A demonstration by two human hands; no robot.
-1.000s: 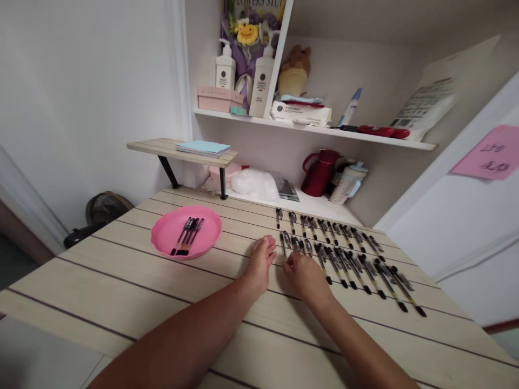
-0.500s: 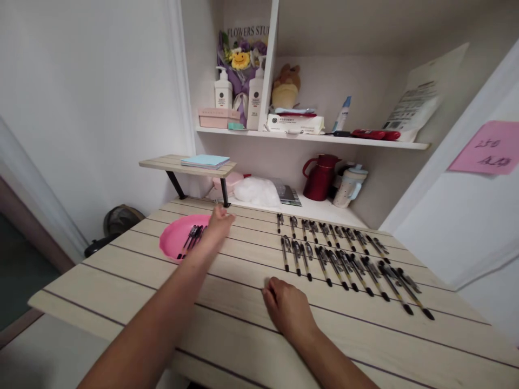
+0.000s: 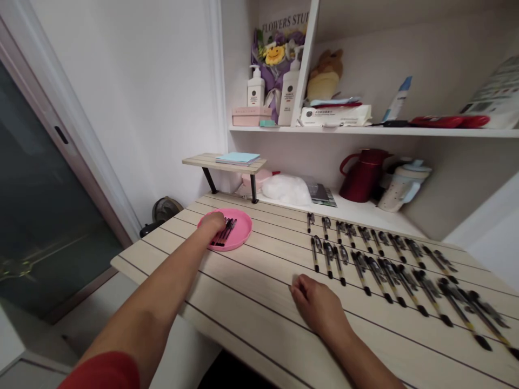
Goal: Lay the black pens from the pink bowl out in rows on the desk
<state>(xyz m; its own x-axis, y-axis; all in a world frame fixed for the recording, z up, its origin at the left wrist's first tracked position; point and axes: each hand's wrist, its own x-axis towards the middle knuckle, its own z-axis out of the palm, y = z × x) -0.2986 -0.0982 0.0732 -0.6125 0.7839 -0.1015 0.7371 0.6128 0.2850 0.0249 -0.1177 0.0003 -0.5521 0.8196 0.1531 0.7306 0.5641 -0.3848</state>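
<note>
the left hand (image 3: 214, 221) is over the left part of the pink plate (image 3: 245, 229), knuckles up and fingers hidden below, so i cannot tell whether it is pinching a pen or only touching one. the loose pens (image 3: 229, 231) lie side by side inside the plate, slanted, just to the right of that hand. for a clean pick here, i'd take one pen by mid-barrel between thumb and forefinger, then lift it straight up so its neighbours don't roll and the scalloped rim isn't knocked. a light grip should do, as slim, smooth barrels probably turn easily under the fingertips. the right hand (image 3: 319, 306) rests to the plate's right and nearer the person, curled into a loose fist with no pen showing. the rows of pens (image 3: 361, 273) lie well to the right of the plate, so the right forearm is best kept low and clear of their near ends.
</note>
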